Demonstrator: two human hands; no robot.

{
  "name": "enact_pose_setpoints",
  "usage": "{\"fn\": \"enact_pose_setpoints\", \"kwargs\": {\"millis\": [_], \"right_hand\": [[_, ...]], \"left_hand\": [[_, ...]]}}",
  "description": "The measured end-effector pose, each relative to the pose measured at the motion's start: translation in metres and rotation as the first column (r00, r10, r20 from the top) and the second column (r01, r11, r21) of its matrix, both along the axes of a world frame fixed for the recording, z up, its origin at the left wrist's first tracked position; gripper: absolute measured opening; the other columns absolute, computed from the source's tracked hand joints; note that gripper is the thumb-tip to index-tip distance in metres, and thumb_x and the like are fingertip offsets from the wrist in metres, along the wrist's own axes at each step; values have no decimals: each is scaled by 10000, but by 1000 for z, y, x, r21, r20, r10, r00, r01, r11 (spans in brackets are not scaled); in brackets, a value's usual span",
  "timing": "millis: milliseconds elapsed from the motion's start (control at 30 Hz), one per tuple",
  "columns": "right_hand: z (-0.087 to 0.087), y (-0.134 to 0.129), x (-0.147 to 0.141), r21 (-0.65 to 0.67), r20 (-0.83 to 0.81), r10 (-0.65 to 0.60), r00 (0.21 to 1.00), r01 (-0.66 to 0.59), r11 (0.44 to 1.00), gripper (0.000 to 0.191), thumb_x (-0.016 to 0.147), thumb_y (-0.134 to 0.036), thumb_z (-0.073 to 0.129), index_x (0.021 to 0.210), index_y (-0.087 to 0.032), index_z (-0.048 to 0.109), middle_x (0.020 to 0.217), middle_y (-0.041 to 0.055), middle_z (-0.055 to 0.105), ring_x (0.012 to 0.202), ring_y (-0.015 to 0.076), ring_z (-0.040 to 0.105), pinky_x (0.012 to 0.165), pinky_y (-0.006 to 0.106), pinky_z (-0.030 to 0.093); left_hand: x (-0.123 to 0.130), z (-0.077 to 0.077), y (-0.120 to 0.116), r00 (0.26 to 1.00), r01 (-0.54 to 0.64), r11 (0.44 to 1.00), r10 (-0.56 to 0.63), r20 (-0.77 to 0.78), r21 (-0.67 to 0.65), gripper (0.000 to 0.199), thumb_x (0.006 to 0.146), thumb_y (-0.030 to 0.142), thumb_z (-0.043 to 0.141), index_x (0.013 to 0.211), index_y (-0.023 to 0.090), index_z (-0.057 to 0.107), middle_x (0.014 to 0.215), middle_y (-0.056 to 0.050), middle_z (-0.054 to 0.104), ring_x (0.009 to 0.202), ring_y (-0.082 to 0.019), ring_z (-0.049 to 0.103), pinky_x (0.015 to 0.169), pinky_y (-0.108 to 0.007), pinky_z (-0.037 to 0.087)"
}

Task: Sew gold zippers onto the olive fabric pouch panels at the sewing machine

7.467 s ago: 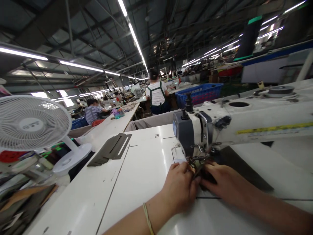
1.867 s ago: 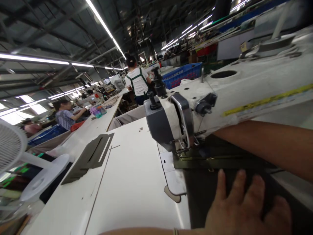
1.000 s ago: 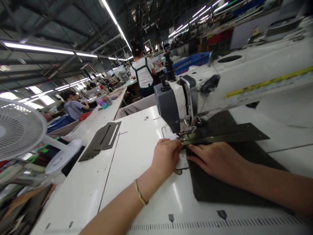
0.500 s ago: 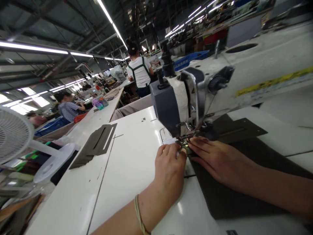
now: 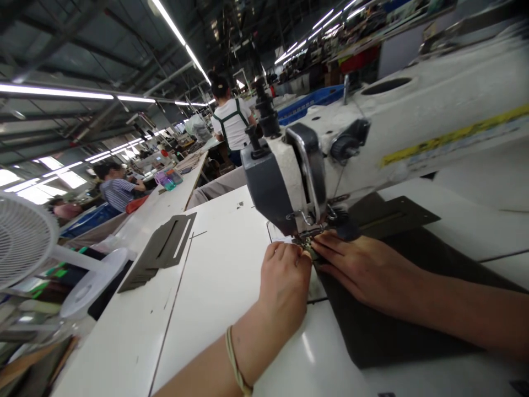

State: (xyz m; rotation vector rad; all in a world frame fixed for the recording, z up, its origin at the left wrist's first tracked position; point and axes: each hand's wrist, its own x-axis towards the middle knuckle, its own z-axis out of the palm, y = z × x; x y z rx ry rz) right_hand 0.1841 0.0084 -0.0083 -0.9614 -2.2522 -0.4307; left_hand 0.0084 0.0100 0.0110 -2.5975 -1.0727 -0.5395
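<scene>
A white and grey industrial sewing machine (image 5: 285, 182) stands over the work. Right beside its presser foot, my left hand (image 5: 285, 281) is closed, thumb against bent fingers. What lies in that pinch is hidden by the fingers. My right hand (image 5: 367, 270) lies flat with fingers stretched out on a large dark olive-brown panel (image 5: 380, 336), fingertips close to the needle area. The panel spreads under my right forearm toward the right. A smaller dark slotted piece (image 5: 400, 215) lies behind my right hand.
On the white table (image 5: 210, 298), a stack of dark slotted pieces (image 5: 165, 248) lies to the left. A white fan (image 5: 25, 237) stands beyond the left edge. Blue crate (image 5: 309, 102) behind the machine. Two co-workers, one standing (image 5: 233, 121) and one seated (image 5: 118, 187), are farther off.
The view has shifted slightly, so the sewing machine appears farther left and a little lower. Both hands stay by the presser foot, with little visible change in their poses.
</scene>
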Motion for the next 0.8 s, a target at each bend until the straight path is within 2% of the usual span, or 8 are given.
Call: {"fn": "enact_pose_setpoints", "kwargs": {"millis": [167,400,800], "right_hand": [[-2,3,-1,-44,-12,2,1000,-2,999,184,834,-137,476,949,-105,616,962,131,683,783,240,639,691,369,529],[-3,8,0,-97,-44,31,999,-35,995,182,846,-140,457,972,-128,588,959,121,668,862,235,624,786,375,517],[-8,10,0,-128,-6,16,1000,-17,992,211,889,-170,418,1009,-122,585,969,128,659,877,223,630,772,359,521]], "left_hand": [[0,-3,5,1000,-7,999,7,3,39,134,888,113,525,777,140,594,792,-67,592,749,-207,567,718,-369,493],[-1,-8,9,999,2,999,-4,46,35,125,868,113,550,757,138,603,783,-66,599,750,-206,567,724,-369,482],[-4,-12,15,993,20,999,-25,119,36,142,843,101,540,713,139,581,780,-61,614,724,-197,570,709,-354,478]]}}
